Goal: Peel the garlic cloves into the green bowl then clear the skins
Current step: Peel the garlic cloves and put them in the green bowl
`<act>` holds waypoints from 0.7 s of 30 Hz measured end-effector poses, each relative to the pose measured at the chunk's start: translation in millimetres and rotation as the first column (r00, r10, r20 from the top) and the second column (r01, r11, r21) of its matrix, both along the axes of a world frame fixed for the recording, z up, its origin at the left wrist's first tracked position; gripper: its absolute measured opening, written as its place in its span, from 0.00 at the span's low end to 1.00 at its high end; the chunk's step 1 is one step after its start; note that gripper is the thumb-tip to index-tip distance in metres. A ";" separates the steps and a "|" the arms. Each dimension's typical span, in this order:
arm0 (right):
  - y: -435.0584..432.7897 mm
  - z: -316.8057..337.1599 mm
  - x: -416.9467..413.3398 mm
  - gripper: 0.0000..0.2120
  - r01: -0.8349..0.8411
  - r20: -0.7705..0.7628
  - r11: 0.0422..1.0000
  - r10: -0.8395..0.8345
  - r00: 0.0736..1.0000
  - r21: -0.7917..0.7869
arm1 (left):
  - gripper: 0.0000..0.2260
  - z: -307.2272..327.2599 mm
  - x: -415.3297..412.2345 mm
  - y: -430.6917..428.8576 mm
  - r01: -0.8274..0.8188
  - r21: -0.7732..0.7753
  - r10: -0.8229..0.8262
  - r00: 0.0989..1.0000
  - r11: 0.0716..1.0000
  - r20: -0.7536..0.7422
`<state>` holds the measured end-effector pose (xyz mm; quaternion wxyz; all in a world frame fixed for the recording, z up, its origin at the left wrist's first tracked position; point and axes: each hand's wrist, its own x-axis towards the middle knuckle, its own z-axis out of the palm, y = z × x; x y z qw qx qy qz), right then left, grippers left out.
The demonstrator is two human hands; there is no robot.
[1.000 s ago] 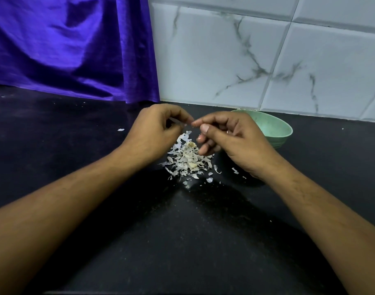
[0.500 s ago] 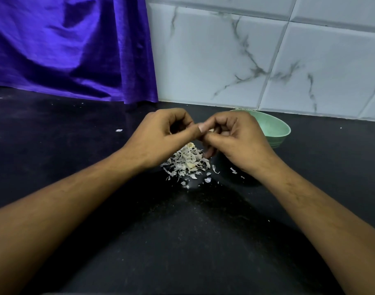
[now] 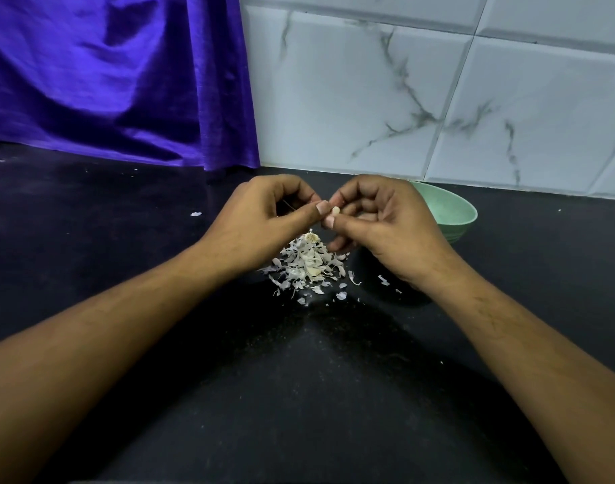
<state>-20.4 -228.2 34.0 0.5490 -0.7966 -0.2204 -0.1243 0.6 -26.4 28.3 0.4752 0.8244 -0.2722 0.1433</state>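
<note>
A black speckled surface [image 3: 316, 396] fills the lower part of the view and runs back to a wall of white marble-veined tiles [image 3: 438, 99] on the right. A purple cloth [image 3: 107, 82] hangs down to the surface on the left. Two bare forearms reach in from the bottom corners and meet near the middle.

The left hand [image 3: 264, 218] and the right hand [image 3: 383, 221] are brought together, thumb tips almost touching, both with fingers curled inward. Between them they pinch a small pale garlic clove [image 3: 335, 210]. The right thumb and forefinger close on it from below and above, and the left thumb tip presses against its left side. The clove is held in the air, above the far edge of the skins and to the left of the bowl. A thin dark sliver shows inside the curl of the left hand; what it is cannot be told.

The green bowl [image 3: 456, 211] stands on the surface near the wall, just behind the right hand, which covers its left part. Its contents are hidden.

A loose pile of papery white skins [image 3: 309, 263] lies on the surface directly under the hands. Smaller scraps are scattered around its near edge and toward the right wrist. One stray flake [image 3: 195, 214] lies well apart to the left.
</note>
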 end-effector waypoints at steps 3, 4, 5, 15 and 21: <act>-0.3 1.0 0.1 0.05 0.011 0.056 1.000 -0.011 0.998 -0.013 | 0.07 -0.2 1.4 0.7 0.012 -0.032 -0.013 1.000 0.999 -0.015; 0.2 1.2 0.0 0.05 0.010 0.065 1.000 -0.008 0.998 -0.021 | 0.06 0.2 1.5 1.1 0.017 -0.051 -0.018 1.000 0.999 -0.025; 0.7 1.1 0.1 0.06 0.006 0.066 1.000 -0.004 0.998 -0.026 | 0.06 0.5 1.6 1.4 0.020 -0.066 -0.022 0.999 0.998 -0.034; -0.4 1.1 0.3 0.04 -0.002 0.022 1.000 0.001 1.000 0.024 | 0.07 -0.2 0.7 0.4 0.035 -0.066 -0.037 0.998 0.997 -0.040; -0.9 3.0 0.8 0.04 0.011 -0.005 0.999 -0.010 1.000 0.033 | 0.10 -0.1 -0.5 -0.6 0.037 -0.073 -0.041 0.998 0.997 -0.052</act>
